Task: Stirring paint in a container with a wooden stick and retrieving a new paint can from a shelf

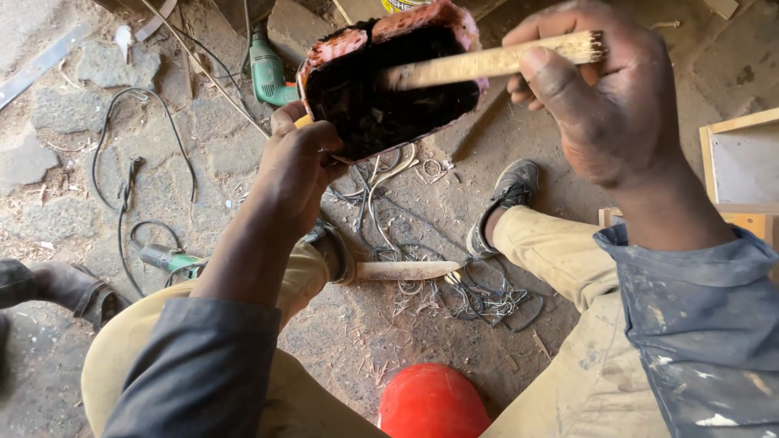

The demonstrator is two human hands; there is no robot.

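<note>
My left hand (296,166) grips the near left side of a cut-open pink container (389,77) whose inside is coated black. The container is held up and tilted toward me. My right hand (592,97) holds a pale wooden stick (495,61) that reaches leftward into the container's dark opening. Both hands are raised above my knees, which are in tan trousers.
On the dirt floor lie a wooden-handled tool (406,270), tangled wire and shavings (454,284), a green power drill (268,73), another green tool (166,259) with black cable, a red round object (432,401), a wooden frame (738,162) and another person's shoe (77,292) at left.
</note>
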